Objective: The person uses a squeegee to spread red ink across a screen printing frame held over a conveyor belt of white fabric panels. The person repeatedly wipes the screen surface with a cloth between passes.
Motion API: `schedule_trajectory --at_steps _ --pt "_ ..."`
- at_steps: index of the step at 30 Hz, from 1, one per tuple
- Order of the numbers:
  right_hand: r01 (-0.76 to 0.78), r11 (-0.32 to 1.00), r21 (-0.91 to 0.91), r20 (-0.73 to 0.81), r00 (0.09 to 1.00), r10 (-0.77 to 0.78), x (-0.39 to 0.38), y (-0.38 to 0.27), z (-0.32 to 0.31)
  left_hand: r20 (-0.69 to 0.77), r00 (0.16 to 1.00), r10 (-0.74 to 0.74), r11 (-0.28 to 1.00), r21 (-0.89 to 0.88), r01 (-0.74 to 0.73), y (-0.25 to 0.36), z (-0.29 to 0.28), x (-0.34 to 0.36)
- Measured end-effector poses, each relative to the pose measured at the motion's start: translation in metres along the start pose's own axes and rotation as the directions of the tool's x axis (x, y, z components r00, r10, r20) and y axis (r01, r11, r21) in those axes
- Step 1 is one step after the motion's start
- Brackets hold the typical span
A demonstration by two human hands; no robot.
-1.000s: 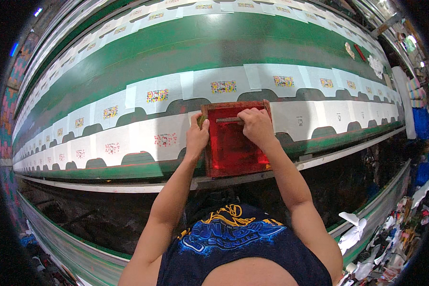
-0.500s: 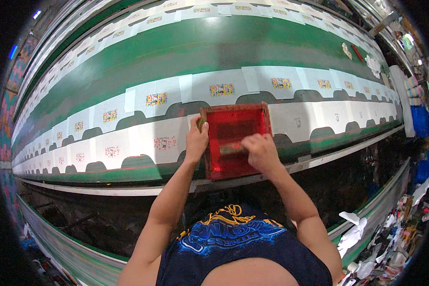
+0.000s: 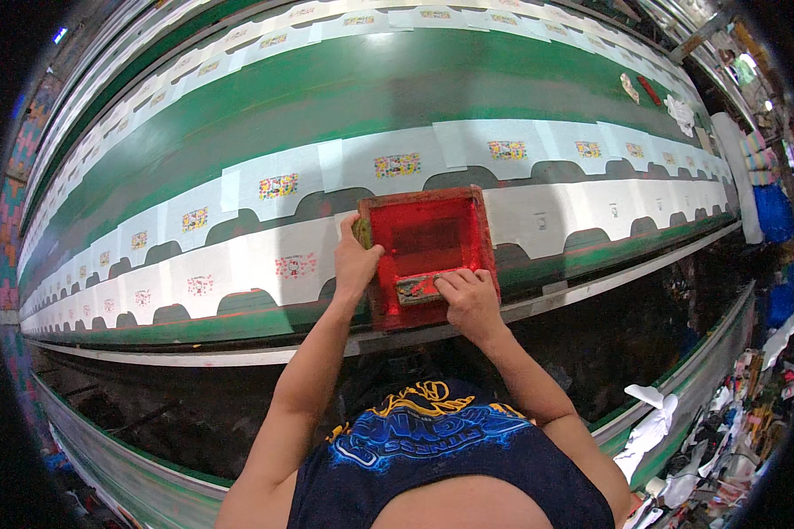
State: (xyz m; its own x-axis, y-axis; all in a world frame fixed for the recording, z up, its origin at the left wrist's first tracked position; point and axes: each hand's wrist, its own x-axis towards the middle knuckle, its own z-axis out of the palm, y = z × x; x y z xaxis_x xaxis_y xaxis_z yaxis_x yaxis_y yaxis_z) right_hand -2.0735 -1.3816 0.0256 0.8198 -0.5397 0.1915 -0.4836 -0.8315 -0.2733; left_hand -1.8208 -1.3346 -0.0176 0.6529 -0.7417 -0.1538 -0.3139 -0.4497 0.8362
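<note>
A red-stained screen printing frame (image 3: 422, 193) lies over the row of white fabric pieces (image 3: 538, 216) near the table's front edge. My left hand (image 3: 356, 261) grips the frame's left side, its fingers closed around the edge. In my right hand (image 3: 469, 300) is a squeegee (image 3: 417, 287) smeared with red ink, resting inside the near part of the frame. The mesh (image 3: 428, 240) is wet red with a darker patch in the middle. Left of the frame, a fabric piece bears a pink and red print (image 3: 295, 265); pieces to the right carry small dark outlines.
The long green table (image 3: 344, 88) holds another row of pale blue pieces with colourful prints (image 3: 397, 166) behind. A metal rail (image 3: 194, 357) runs along its near edge. A white roll (image 3: 736, 176) stands at the right end. Scraps (image 3: 723, 441) pile up at lower right.
My right hand has drawn the squeegee toward me, to the near end of the frame. My left hand stays on the frame's left side.
</note>
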Motion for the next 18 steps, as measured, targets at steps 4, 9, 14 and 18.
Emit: schedule_trajectory --at_steps 4,9,14,18 --pt "0.043 0.999 0.013 -0.081 0.996 -0.042 0.001 0.006 -0.003 -0.033 0.999 0.004 1.0 -0.029 -0.005 -0.004 0.005 0.002" --pt "0.041 0.999 0.008 -0.083 0.996 -0.041 -0.011 0.044 -0.027 -0.071 0.997 -0.01 0.996 -0.089 0.003 0.054 0.027 -0.017" --pt "0.013 1.0 -0.008 -0.068 0.998 -0.013 -0.04 0.12 -0.068 -0.053 0.998 0.03 0.988 -0.148 -0.038 0.098 0.109 -0.023" --pt "0.008 1.0 -0.019 -0.058 0.998 -0.009 -0.064 0.184 -0.09 -0.023 1.0 -0.005 0.994 -0.106 0.002 0.133 0.172 -0.028"
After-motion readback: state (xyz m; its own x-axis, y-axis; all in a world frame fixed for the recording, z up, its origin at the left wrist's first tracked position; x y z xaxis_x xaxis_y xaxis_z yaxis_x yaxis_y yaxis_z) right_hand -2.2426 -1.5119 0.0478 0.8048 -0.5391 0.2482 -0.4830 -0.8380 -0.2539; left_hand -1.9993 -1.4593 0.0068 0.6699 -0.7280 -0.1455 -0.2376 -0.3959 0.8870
